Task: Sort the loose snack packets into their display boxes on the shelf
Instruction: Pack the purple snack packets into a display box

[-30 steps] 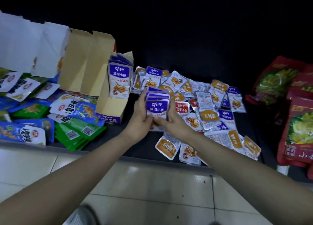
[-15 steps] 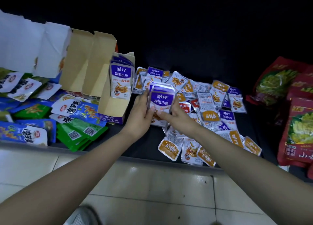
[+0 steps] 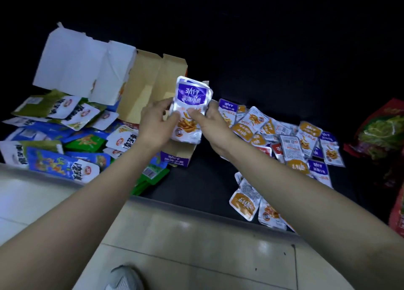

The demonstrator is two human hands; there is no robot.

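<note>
Head view: the left hand (image 3: 156, 123) and right hand (image 3: 211, 125) pinch a purple snack-packet stack (image 3: 191, 101) over the open display box (image 3: 175, 158). The foil looks light and slippery, so it is best squeezed at its side edges.

Your left grip (image 3: 156, 126) and right grip (image 3: 213, 129) hold a stack of purple packets (image 3: 192, 97) upright between them, thumbs on its front, just over the open display box (image 3: 175, 158) with the purple front. To your right, loose packets (image 3: 295, 141) in purple and orange lie scattered on the dark shelf (image 3: 203, 180), with red bags (image 3: 382, 134) at the far right. Blue and green packets (image 3: 54, 158) are heaped left of the box, below a white carton (image 3: 76, 66). Your grey shoe (image 3: 124, 277) shows on the tiled floor (image 3: 196, 246).
</note>
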